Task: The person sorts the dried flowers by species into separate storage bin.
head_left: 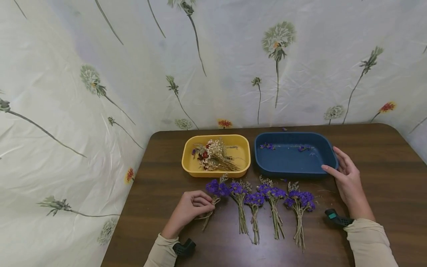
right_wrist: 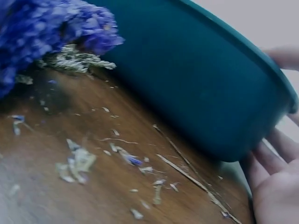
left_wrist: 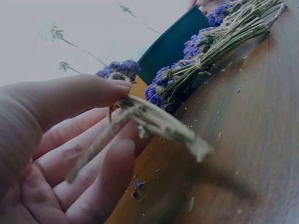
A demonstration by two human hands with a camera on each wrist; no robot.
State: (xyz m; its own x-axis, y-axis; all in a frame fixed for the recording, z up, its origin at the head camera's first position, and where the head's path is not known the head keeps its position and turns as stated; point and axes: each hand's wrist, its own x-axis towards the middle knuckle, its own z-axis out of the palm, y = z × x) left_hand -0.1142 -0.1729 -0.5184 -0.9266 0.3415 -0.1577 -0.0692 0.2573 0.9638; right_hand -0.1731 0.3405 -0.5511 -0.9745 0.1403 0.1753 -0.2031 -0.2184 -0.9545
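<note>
My left hand (head_left: 193, 207) pinches the stems of a small bunch of purple dried flowers (head_left: 217, 188) between thumb and fingers. Its twine tie (left_wrist: 105, 140) hangs loose across the fingers in the left wrist view. At the right end of a blue tray (head_left: 290, 172), my right hand (head_left: 350, 183) grips the wall, thumb over the rim and fingers round the outside. Loose purple petals (head_left: 268, 146) lie inside that tray. Between the hands, several more twine-tied purple bunches (head_left: 276, 218) lie in a row, heads towards the trays.
Left of the blue tray stands a yellow tray (head_left: 186, 168) holding a mixed dried bouquet (head_left: 213, 154) with white and red flowers. Stem bits and petal scraps (right_wrist: 77, 163) litter the brown table (head_left: 383, 163). A flower-printed curtain (head_left: 227, 74) hangs behind the table.
</note>
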